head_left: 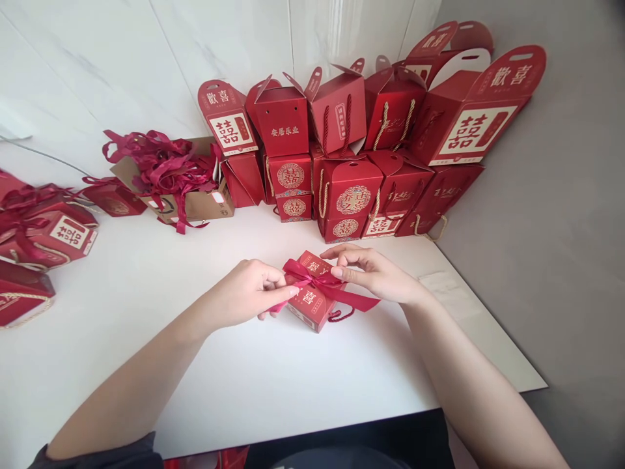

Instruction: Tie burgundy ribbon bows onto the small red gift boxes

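Note:
A small red gift box [312, 311] stands on the white table in front of me, printed with pale characters. Across its top a crimson ribbon [359, 300] is tied in a bow, one tail stretching to the right. My left hand [251, 290] pinches the ribbon at the left side of the bow between thumb and fingers. On the other side, my right hand [368, 272] has thumb and forefinger closed on the bow's right loop, its other fingers reaching over the box's far edge. A dark red cord handle [342, 316] sticks out at the box's lower right.
Red boxes [293, 133] with rope handles are stacked along the back wall. A cardboard carton [195, 207] heaped with crimson ribbons [163, 166] sits left of them. Ribboned boxes [58, 234] line the far left. A grey wall [551, 228] bounds the right; the white table [234, 378] ends near me.

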Motion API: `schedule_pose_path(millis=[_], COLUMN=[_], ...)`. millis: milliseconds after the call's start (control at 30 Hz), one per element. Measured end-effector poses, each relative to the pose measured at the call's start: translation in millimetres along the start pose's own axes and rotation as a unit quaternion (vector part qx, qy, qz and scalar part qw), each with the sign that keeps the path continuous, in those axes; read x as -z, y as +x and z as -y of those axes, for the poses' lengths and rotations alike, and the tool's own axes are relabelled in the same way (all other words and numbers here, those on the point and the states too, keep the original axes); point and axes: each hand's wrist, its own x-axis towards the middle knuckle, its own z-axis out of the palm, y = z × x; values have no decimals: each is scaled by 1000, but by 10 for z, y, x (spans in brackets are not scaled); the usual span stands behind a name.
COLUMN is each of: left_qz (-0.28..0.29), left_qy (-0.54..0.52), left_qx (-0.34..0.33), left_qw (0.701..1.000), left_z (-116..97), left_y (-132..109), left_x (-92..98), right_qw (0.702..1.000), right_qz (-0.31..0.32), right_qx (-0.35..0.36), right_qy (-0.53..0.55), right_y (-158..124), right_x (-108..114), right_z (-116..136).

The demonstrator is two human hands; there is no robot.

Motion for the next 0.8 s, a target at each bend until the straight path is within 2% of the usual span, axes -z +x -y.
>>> schedule_pose_path(millis=[67,200,400,567,700,800], left_qz=[43,75,92,104,151,194], left_qy=[-50,-91,-89,-103,-74,-38], left_qx=[25,36,27,58,81,82], left_qw=[998,992,991,988,982,977], left_z=[23,55,49,74,161,230], left_y=[25,84,116,113,123,131], left_x=[27,71,95,128,207,279], right_qw=[1000,1000,999,999,1000,999], right_qz=[6,15,-1,-10,-1,-27], right_qx=[4,10,30,26,28,12], right_qy=[14,4,-34,-33,-6,29], right_y=[9,37,57,57,60,62], right_x=[0,2,0,-18,-35,-32], right_z=[-8,-31,-79,-69,-50,-70])
